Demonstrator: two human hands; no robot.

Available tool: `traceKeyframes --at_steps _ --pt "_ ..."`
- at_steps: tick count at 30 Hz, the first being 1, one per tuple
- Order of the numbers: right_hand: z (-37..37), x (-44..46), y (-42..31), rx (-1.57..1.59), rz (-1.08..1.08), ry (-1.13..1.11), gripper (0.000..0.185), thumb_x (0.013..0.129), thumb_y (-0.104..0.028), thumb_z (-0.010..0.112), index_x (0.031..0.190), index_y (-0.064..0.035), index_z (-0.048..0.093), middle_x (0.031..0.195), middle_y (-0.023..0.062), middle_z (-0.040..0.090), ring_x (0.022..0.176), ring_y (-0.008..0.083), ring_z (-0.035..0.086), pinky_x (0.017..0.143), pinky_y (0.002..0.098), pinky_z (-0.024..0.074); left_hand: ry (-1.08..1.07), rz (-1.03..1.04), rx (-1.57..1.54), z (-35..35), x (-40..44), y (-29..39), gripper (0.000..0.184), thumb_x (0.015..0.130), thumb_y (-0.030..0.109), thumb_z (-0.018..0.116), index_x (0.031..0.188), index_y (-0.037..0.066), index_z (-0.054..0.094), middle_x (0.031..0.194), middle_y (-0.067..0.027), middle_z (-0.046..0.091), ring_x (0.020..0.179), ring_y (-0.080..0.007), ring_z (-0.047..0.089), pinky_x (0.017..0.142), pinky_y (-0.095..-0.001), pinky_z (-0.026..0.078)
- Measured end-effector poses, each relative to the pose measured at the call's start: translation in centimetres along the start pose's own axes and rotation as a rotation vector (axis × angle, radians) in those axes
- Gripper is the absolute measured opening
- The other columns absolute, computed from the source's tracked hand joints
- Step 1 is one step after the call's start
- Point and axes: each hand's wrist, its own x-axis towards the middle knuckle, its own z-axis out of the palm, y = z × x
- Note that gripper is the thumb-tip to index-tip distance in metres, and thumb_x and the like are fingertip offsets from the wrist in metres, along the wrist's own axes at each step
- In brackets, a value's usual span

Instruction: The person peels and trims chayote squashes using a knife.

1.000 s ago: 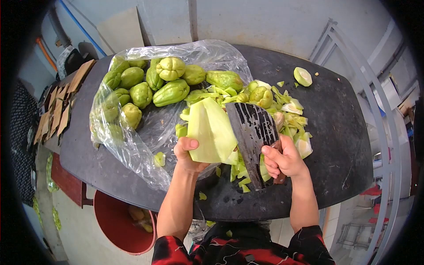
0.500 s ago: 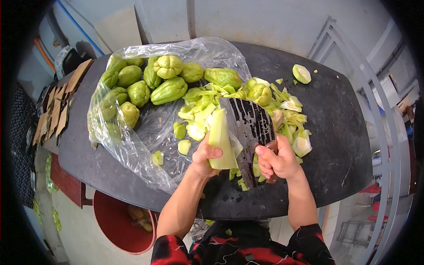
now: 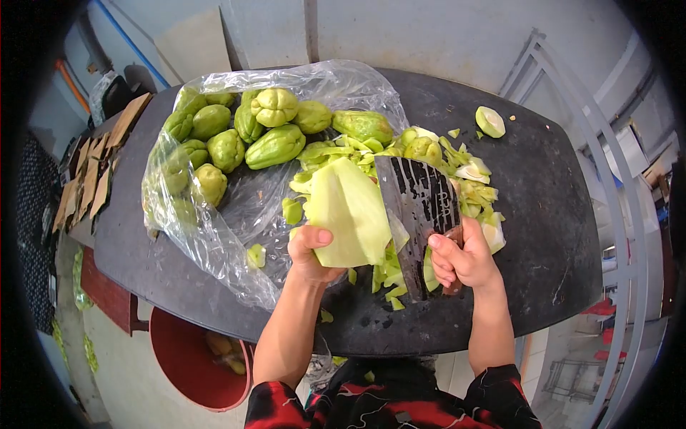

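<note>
My left hand is closed around the lower left side of a peeled, pale green chayote, whose broad cut face is turned up. In my right hand is the brown handle of a cleaver; its wide dark blade, wet and streaked, stands just right of the chayote. A thin sliver of flesh shows by the blade's left face. Behind and below both hands lie heaped peels and trimmings. Unpeeled chayotes rest in a clear plastic bag at the left of the table.
The dark table carries a cut chayote piece at the far right. Below its front left edge stands a red tub with a few items inside. A grey metal railing runs along the right, and cardboard pieces lean at left.
My left hand has turned the chayote, so its broad face now shows instead of its narrow side, and moved slightly left. The cleaver has shifted a little to the right.
</note>
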Motion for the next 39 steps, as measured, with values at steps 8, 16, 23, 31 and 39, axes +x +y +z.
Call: traceKeyframes --at_steps 8,16,23,31,39 --pt "-0.5 -0.1 0.1 0.0 0.005 -0.007 0.015 0.101 -0.013 0.06 0.108 -0.0032 0.05 0.052 -0.0034 0.044 0.039 0.0059 0.043 0.037 0.0256 0.04 0.041 0.008 0.03 0.3 -0.1 0.1 0.095 0.063 0.032 0.068 0.147 -0.002 0.038 0.132 -0.0219 0.057 0.116 -0.0363 0.063 0.098 -0.0501 0.055" --pt "-0.1 0.0 -0.1 0.008 0.011 0.005 0.016 0.101 -0.014 0.061 0.106 -0.0031 0.049 0.051 -0.0037 0.044 0.039 0.0057 0.043 0.037 0.0255 0.04 0.021 0.014 0.04 0.5 0.0 0.1 0.095 0.063 0.031 0.068 0.147 -0.003 0.038 0.131 -0.0221 0.057 0.116 -0.0362 0.063 0.099 -0.0483 0.054" --pt "1.3 0.0 0.2 -0.011 0.004 -0.019 0.014 0.101 -0.011 0.06 0.098 -0.0017 0.05 0.051 -0.0022 0.045 0.038 0.0064 0.044 0.036 0.026 0.0403 0.085 -0.149 0.147 -1.1 -1.3 -1.8 0.094 0.059 0.021 0.068 0.146 0.0 0.038 0.116 -0.0152 0.06 0.103 -0.0267 0.063 0.087 -0.0355 0.055" --pt "-0.6 -0.3 -0.3 0.0 -0.056 0.029 0.014 0.101 -0.012 0.06 0.102 -0.0012 0.051 0.052 -0.0022 0.045 0.038 0.0065 0.044 0.036 0.0253 0.0391 0.084 0.048 0.042 0.9 0.0 -0.2 0.097 0.061 0.03 0.069 0.147 -0.001 0.038 0.131 -0.0221 0.056 0.115 -0.0378 0.063 0.096 -0.0515 0.056" --pt "-0.2 -0.2 -0.4 -0.019 -0.041 0.018 0.014 0.101 -0.013 0.059 0.098 -0.0047 0.048 0.053 -0.001 0.042 0.038 0.0078 0.042 0.034 0.0265 0.0376 0.038 0.015 0.034 0.6 -0.1 -0.1 0.098 0.061 0.03 0.07 0.148 -0.001 0.036 0.132 -0.0228 0.056 0.116 -0.0373 0.062 0.097 -0.0526 0.056"
